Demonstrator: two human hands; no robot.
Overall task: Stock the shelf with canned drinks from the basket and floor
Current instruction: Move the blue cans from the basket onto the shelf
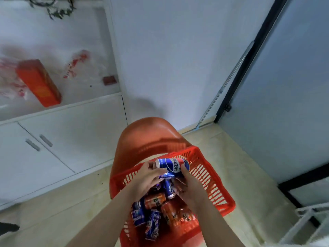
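A red plastic basket (210, 168) sits on an orange chair (142, 138) and holds several blue cans (138, 213) and orange cans (154, 202). Both my hands are over the basket. My left hand (147, 177) and my right hand (190, 186) together hold blue cans (171, 165) lying sideways above the pile; one clear can is on top with another blue can just under it. Each hand's fingers curl round the cans' ends. A white wire shelf (306, 223) shows at the lower right corner.
White cabinet doors with grey handles (39, 142) stand at the left. On the counter above lies an orange box (39, 82). A white wall is ahead and a black-framed glass panel (249, 65) at the right. The tiled floor (245, 166) surrounds the chair.
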